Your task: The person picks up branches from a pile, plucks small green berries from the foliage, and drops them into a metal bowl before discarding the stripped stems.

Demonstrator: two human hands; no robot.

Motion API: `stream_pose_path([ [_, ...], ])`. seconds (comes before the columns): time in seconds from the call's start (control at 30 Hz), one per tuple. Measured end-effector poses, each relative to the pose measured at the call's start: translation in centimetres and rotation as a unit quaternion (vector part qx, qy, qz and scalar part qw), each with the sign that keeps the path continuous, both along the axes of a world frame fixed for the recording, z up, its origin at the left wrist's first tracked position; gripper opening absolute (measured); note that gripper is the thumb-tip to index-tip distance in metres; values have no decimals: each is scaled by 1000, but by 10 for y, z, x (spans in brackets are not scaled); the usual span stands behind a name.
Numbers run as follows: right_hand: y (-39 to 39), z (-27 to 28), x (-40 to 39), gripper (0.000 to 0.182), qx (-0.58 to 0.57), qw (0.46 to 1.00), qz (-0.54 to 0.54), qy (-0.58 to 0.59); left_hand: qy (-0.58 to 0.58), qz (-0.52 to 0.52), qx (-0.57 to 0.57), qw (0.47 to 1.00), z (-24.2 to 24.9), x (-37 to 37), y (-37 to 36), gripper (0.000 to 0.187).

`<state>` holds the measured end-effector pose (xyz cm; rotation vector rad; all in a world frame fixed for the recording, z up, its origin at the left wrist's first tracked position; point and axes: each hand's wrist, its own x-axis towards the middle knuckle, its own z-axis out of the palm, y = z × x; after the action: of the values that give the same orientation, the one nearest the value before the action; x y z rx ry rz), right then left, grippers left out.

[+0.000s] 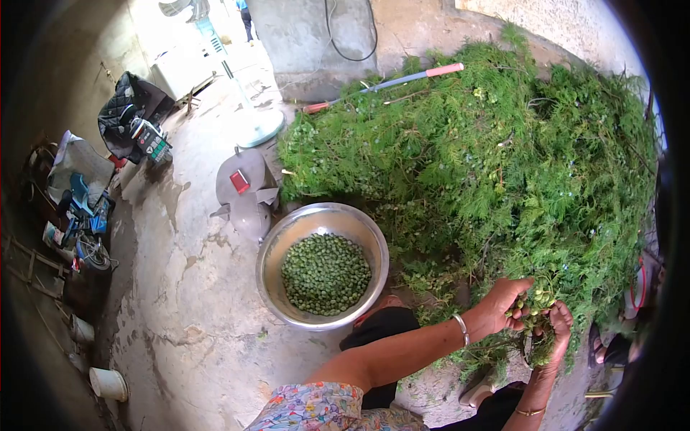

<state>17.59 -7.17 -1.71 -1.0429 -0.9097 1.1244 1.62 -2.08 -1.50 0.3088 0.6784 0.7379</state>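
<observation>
My left hand (502, 305) and my right hand (558, 329) meet at the near edge of a big heap of green leafy branches (474, 165). Both hands close on one sprig with small green seed pods (535, 302), the fingers pinching the pods. A silver bangle sits on my left wrist. To the left, on the concrete floor, stands a steel bowl (273, 266) partly filled with picked green pods (325, 274).
A long tool with a blue and pink handle (402, 79) lies on top of the heap by the wall. A grey helmet-like shell (246, 190) and a fan base (259, 128) stand beyond the bowl. Bags, a small bicycle (86, 230) and white cups (109, 383) line the left side.
</observation>
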Motion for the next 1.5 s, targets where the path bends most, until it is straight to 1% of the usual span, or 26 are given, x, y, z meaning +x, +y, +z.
stream_pose_path([
  [0.07, 0, 2, 1, 17, -4, 1000, -10, -9, 10, 2, -16, 1000, -6, 5, -2, 18],
  [0.13, 1, 4, 4, 18, -33, 997, 31, -61, 16, 0, 23, 1000, -11, 7, -2, 15],
  [0.17, 1, 3, 4, 18, -33, 997, 31, -61, 16, -1, 23, 1000, -13, 8, -2, 15],
  [0.23, 3, 2, 4, 19, -51, 996, 12, -72, 15, -8, 139, 990, -12, 7, -3, 18],
  [0.33, 4, -1, 3, 15, -60, 996, -3, -73, 11, -18, 154, 988, 0, 3, -6, 25],
  [0.4, 5, -4, 4, 13, -64, 995, -15, -75, 10, -21, 148, 989, 0, 1, -5, 28],
  [0.47, 4, -7, 7, 10, -60, 992, 6, -109, 8, -25, 141, 990, -2, 2, -4, 31],
  [0.5, 4, -7, 6, 10, -61, 992, 5, -109, -25, -11, 112, 993, -5, 3, -3, 30],
  [0.57, 2, -3, -2, 14, -66, 993, -3, -100, -57, 1, 80, 995, -5, 2, -2, 29],
  [0.6, -1, 7, -12, 10, -68, 996, 0, -58, -68, 7, 84, 994, -3, 1, -2, 28],
  [0.63, 1, 8, -19, 10, -72, 996, -7, -58, -80, 8, 85, 993, -1, -1, -2, 27],
  [0.7, -3, 6, -21, 11, -23, 993, -48, -109, -91, 3, 113, 989, -7, -4, 1, 21],
  [0.77, -5, 28, -28, 10, -51, 975, 1, -214, -85, 4, 109, 990, -9, -3, 3, 19],
  [0.83, -1, 10, -9, 11, -36, 984, 42, -170, -125, -19, 121, 985, -9, -6, 7, 26],
  [0.9, -1, 20, -10, 11, -43, 992, 68, -94, -95, -24, 153, 983, 2, -10, 6, 26],
  [0.93, 0, 21, -8, 12, -39, 992, 71, -94, -111, -14, 154, 982, -1, -9, 7, 27],
  [0.97, 0, 21, -7, 12, -36, 992, 78, -91, -83, -14, 137, 987, 2, -8, 7, 30],
  [1.07, -2, 24, -4, 13, -40, 992, 82, -87, -87, -29, 151, 984, 0, -9, 6, 33],
  [1.1, -3, 24, -3, 14, -49, 990, 97, -85, -115, -37, 163, 979, 0, -11, 6, 35],
  [1.17, -3, 24, -2, 16, -56, 991, 85, -85, -53, -21, 206, 977, 7, -8, 0, 37],
  [1.23, -4, 27, 0, 19, -89, 992, 67, -61, -37, -16, 208, 977, 5, -2, -4, 38],
  [1.3, -4, 25, 0, 20, -82, 992, 61, -77, -20, -7, 212, 977, 2, 3, -9, 38],
  [1.37, -6, 27, -1, 21, -76, 990, 77, -94, 77, 29, 274, 958, -4, 11, -13, 34],
  [1.4, -6, 21, 1, 19, -83, 986, 79, -120, 68, 57, 243, 966, -3, 14, -15, 28],
  [1.43, -6, 16, 1, 19, -83, 987, 77, -118, 69, 55, 242, 966, -3, 16, -17, 28],
  [1.5, -5, 8, -1, 16, -56, 986, 51, -147, 187, 72, 312, 929, 0, 21, -21, 31],
])
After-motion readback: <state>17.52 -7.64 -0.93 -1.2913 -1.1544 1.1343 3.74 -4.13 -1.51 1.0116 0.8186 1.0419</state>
